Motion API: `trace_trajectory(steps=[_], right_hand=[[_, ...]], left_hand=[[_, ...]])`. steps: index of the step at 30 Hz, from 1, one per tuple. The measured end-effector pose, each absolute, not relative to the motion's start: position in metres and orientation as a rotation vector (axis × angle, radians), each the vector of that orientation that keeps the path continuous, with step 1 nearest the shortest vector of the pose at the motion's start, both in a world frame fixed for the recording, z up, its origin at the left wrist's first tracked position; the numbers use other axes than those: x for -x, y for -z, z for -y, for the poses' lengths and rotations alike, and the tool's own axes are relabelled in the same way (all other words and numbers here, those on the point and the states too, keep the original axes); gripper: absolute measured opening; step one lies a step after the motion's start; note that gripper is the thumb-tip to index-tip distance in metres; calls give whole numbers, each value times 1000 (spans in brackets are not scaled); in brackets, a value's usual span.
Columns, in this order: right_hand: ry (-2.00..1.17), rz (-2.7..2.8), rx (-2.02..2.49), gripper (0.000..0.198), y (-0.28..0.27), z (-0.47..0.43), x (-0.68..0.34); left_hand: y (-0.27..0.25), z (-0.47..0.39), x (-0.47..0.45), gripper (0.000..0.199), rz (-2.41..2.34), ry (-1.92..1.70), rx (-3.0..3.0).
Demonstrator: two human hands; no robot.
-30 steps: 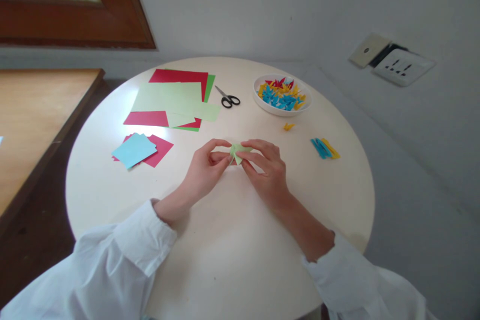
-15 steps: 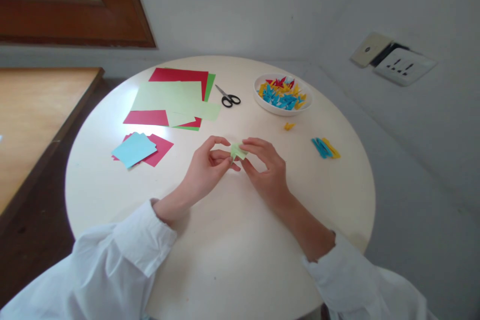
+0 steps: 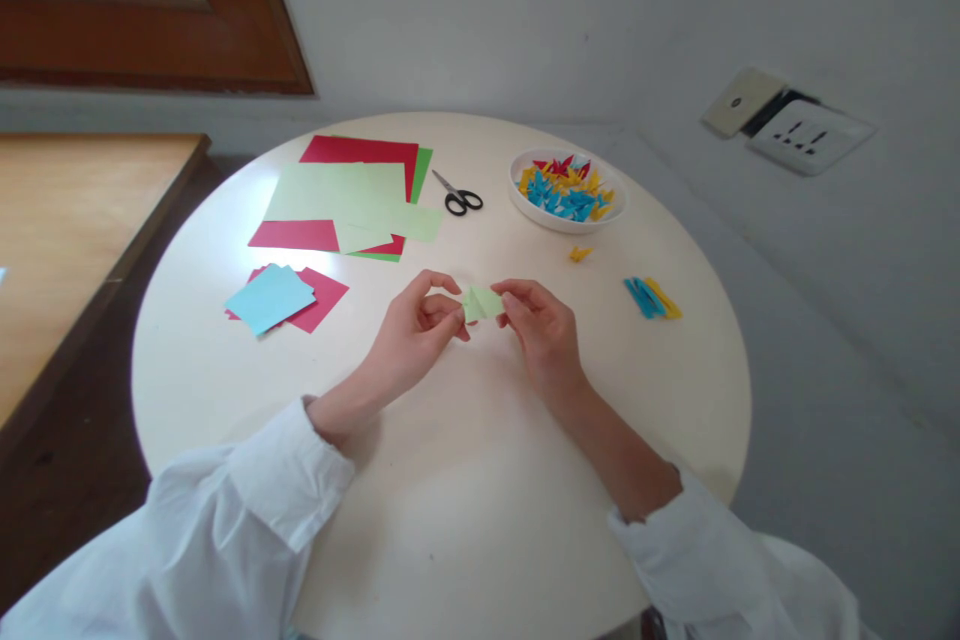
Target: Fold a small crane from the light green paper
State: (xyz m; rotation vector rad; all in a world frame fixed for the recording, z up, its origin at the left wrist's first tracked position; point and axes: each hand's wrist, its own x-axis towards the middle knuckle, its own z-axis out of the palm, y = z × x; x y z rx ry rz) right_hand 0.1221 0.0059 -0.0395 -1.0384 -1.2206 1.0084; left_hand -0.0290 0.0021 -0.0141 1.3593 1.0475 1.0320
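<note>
The right hand (image 3: 551,330) has drawn outward; it and the left hand (image 3: 420,328) now pinch opposite ends of a small pale-green folded paper (image 3: 484,304), exposing its creases, over the round white desk (image 3: 465,490).

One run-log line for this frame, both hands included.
left hand: pinching folded light-green paper | right hand: pinching its right tip | black-handled scissors: lying on round table

The head view looks forward and down across the round counter (image 3: 465,500), far enough back to frame most of it, with the left hand (image 3: 418,332) and right hand (image 3: 546,335) mid-view and the wall (image 3: 465,20) beyond.
</note>
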Motion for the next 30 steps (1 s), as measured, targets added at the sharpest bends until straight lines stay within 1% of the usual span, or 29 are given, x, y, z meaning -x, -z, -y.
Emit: trace_trajectory(steps=[3, 5, 9, 13, 16, 20, 24, 28, 30], right_hand=[[-957, 1241, 1095, 14, 39, -6, -119], [-905, 1267, 1129, 13, 38, -5, -119], [-733, 1321, 1193, 6, 38, -4, -120], [-659, 1422, 1189, 3, 40, -2, -121], [-661, 1490, 1161, 4, 41, 0, -120], [-709, 1469, 1148, 5, 41, 1, -120], [-808, 1429, 1106, 7, 35, 1, -122], [-954, 1495, 1010, 32, 31, 3, -125], [-1026, 1504, 982, 34, 31, 4, -124]], left_hand=[[19, -3, 29, 14, -1057, -1014, -1447], [23, -4, 30, 13, -1136, -1075, -1607], [25, -4, 34, 16, -1298, -1199, -1927], [23, -1, 35, 23, -1132, -1157, -2097], [22, 1, 35, 17, -1038, -1119, -2170], [24, 0, 35, 10, -1123, -1131, -2094], [23, -2, 34, 7, -1146, -1185, -1891], [19, -2, 33, 10, -1113, -1189, -1661], [16, -2, 33, 11, -1112, -1158, -1584]])
